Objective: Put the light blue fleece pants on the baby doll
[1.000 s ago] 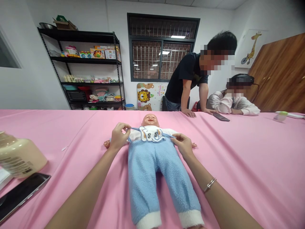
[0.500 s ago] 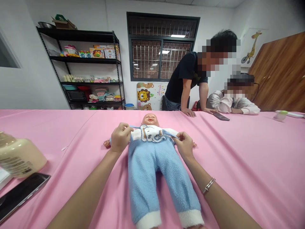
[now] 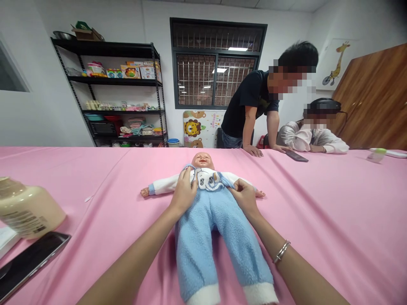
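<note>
A baby doll lies face up on the pink cloth, its head away from me. It wears fluffy blue trousers with white cuffs and a white top with an elephant face on the chest. My left hand rests on the doll's chest at the left, fingers stretched toward the shoulder by a bit of blue trim. With thumb and fingers pinched, my right hand holds a blue strap at the right of the chest. Part of the top is hidden under my hands.
On the left stand a cream pump bottle and a dark phone. Across the table, a person in black leans on the edge near another phone; a seated person is beside them. Black shelves stand behind.
My left hand has let go of the strap end it pulled outward and moved in onto the doll's chest. My right hand stays pinched, slightly lower. The doll's left-side sleeve now shows.
</note>
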A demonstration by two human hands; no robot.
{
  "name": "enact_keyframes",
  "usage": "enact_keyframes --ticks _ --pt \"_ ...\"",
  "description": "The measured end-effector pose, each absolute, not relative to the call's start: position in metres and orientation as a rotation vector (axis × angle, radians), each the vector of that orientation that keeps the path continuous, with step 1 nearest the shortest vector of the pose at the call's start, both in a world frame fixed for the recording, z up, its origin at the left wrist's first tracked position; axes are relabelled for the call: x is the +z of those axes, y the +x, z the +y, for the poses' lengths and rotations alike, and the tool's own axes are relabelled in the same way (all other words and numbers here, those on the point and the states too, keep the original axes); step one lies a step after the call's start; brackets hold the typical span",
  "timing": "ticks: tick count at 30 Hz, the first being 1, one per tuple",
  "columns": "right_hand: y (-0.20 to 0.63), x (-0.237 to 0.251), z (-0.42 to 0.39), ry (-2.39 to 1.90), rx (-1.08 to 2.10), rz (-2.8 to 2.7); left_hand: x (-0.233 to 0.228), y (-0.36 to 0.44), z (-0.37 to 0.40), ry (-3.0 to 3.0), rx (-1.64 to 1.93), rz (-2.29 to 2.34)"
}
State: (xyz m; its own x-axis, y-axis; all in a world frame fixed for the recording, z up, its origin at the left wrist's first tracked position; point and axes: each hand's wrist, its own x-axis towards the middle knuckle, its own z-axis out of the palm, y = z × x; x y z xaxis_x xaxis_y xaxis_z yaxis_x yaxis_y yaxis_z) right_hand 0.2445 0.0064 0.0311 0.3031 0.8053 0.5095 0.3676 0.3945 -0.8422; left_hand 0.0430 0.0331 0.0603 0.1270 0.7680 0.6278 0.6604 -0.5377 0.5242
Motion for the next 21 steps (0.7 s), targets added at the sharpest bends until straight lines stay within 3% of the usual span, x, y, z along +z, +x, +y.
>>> enact_keyframes --ticks 11,15,19,21 --pt "0.24 0.039 0.004 -1.249 0.409 -1.423 0.055 0.042 0.031 2.241 1.083 1.469" --pt "0.244 0.049 0.012 -1.33 0.146 -1.566 0.051 0.042 0.033 2.236 1.139 1.497" --pt "0.259 0.053 0.028 -1.52 -0.396 -1.645 0.047 0.042 0.036 2.089 1.165 1.678" --pt "0.265 0.054 0.036 -1.63 -0.469 -1.677 0.046 0.044 0.034 2.055 1.241 1.703"
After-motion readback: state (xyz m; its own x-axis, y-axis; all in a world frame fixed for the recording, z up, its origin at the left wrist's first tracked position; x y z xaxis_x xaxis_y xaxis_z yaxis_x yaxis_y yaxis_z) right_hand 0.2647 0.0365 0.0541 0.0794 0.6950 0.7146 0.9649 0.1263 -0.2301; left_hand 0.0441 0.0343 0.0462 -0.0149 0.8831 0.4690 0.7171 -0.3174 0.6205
